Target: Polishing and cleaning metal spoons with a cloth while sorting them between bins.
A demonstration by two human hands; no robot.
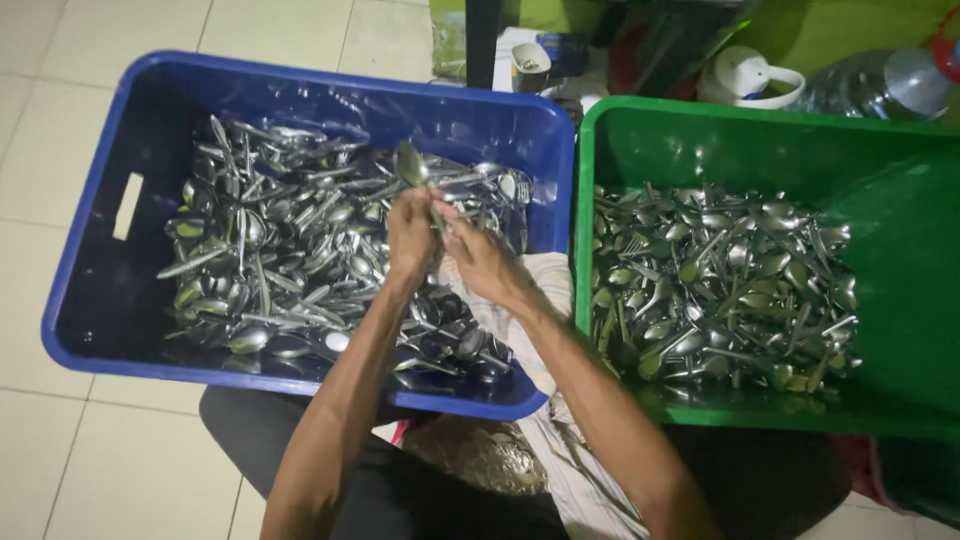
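blue crate (100, 250), green crate (900, 330), silver spoons (290, 250), pale floor tiles (60, 130)

- It looks like the washing area of a restaurant or catering kitchen.
- A blue crate (100, 290) and a green crate (900, 330) on a pale tiled floor (60, 130) hold hundreds of steel spoons and forks.
- A kettle (745, 75) and a large water bottle (880, 85) stand behind.

The scene is fairly dim, lit from overhead by soft, cool indoor light. Small white glints scatter over the cutlery (300, 250) in the blue crate (90, 300) on the left and the green crate (900, 270) on the right. The blue crate's inner walls fall into deep shadow. The hands look slightly smeared by motion blur, and the whole picture is soft and grainy. The far edge is darker.
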